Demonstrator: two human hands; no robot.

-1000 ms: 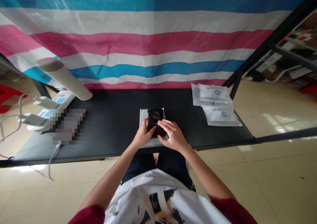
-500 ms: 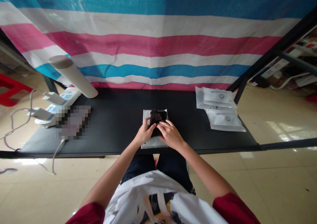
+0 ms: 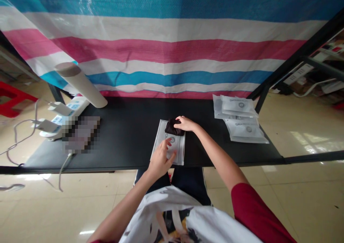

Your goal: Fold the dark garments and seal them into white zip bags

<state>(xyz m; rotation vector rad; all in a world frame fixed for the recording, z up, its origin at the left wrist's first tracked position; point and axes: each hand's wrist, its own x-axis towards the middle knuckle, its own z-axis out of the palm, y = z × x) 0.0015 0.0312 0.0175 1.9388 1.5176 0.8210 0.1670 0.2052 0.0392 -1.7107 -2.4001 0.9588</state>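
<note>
A pale plastic packet with a round logo lies on the black table in front of me. A small bundle of dark cloth sits at its far end. My right hand is closed on that cloth at the packet's far edge. My left hand rests on the near half of the packet, with its fingers spread flat on the plastic.
Several similar white packets are stacked at the table's right end by a black frame post. A cardboard tube, a white power strip with plugs and cables, and a blurred-out object lie at the left. A striped tarp hangs behind.
My right hand has pushed the dark cloth up to the far end of the packet. My left hand has let go of the cloth and slid back onto the near part of the packet.
</note>
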